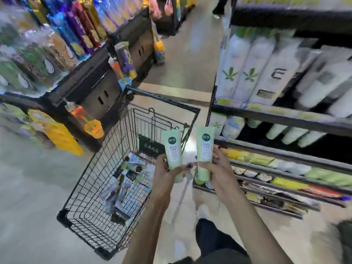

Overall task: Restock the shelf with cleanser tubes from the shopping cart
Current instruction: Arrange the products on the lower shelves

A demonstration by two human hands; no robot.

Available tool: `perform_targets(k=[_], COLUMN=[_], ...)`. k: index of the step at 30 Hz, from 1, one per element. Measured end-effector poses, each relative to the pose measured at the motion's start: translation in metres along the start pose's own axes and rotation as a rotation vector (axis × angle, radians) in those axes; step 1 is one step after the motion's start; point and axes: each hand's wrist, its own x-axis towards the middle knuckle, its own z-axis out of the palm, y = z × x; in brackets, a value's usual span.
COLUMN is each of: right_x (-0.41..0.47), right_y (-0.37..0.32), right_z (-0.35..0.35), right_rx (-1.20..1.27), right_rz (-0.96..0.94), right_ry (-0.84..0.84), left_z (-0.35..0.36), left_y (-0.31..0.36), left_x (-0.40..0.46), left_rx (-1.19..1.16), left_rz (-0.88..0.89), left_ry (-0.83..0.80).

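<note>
I hold two pale green cleanser tubes upright, caps down, in front of me. My left hand point(167, 168) grips the left tube point(173, 147) round its lower half. My right hand point(217, 168) grips the right tube point(205, 147) the same way. Both tubes carry a dark green round logo and a white label. They hang over the right side of the black wire shopping cart point(106, 168), which holds several more packaged items point(129, 180) on its floor. The shelf unit point(285, 119) stands just to the right of my hands.
The right shelves hold white tubes with green leaf prints point(249, 73) above and flat coloured packs point(266, 161) lower down. A display stand point(91, 88) with hanging toys and bright packages is on the left. The aisle floor runs ahead; a person's legs point(219, 8) show far off.
</note>
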Motion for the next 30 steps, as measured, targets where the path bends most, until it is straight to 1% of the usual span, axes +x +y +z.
perform_targets(k=[3, 7, 16, 23, 27, 30], right_x=[-0.023, -0.047, -0.102, -0.132, -0.131, -0.124], right_y=[-0.002, -0.002, -0.014, -0.021, -0.020, -0.022], right_z=[-0.044, -0.096, -0.208, -0.290, -0.322, -0.333], right_rx=[0.058, 0.108, 0.114, 0.089, 0.053, 0.034], right_rz=[-0.043, -0.076, -0.163, -0.163, -0.136, -0.115], right_ry=[0.128, 0.241, 0.385, 0.383, 0.377, 0.360], left_z=[0.037, 0.084, 0.190, 0.263, 0.288, 0.298], left_y=[-0.009, -0.018, -0.042, -0.071, -0.088, -0.093], left_x=[-0.012, -0.032, -0.092, -0.146, -0.154, -0.148], left_rx=[0.013, 0.038, 0.156, 0.151, 0.162, 0.167], left_rz=[-0.015, -0.033, 0.000, -0.024, -0.034, -0.052], left_ry=[-0.118, -0.240, -0.415, -0.405, -0.347, -0.319])
